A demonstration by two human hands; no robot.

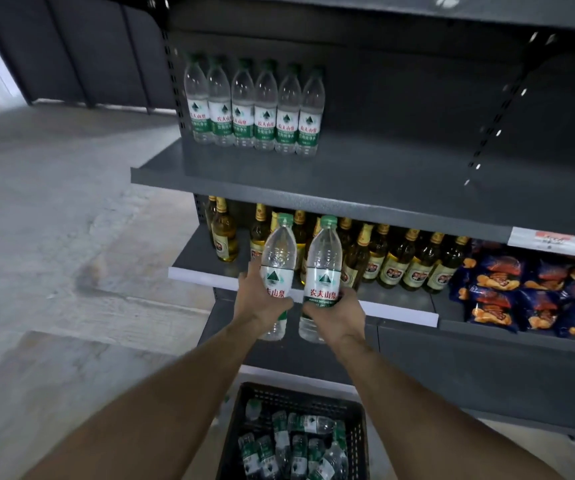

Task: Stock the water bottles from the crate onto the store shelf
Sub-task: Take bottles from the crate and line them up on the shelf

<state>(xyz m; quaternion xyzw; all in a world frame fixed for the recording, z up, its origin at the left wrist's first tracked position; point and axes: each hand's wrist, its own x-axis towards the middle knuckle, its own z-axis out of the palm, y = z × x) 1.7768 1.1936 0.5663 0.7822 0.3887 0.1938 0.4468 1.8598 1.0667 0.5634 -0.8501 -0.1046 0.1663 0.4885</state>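
Observation:
My left hand [262, 299] grips a clear water bottle [278, 251] with a green cap, held upright. My right hand [338, 313] grips a second water bottle [324, 258] beside it, also upright. Both bottles hang in front of the lower shelf, below the dark grey upper shelf [314, 199]. A row of several water bottles [255, 109] stands at the left back of that upper shelf. The black crate [359, 410] sits on the floor below my arms, with several bottles [296, 441] lying loose inside.
Amber glass bottles [400, 265] line the lower shelf [203, 275], with orange and blue snack bags [521, 292] to their right. The upper shelf's right part is bare. Grey concrete floor [54, 237] spreads to the left.

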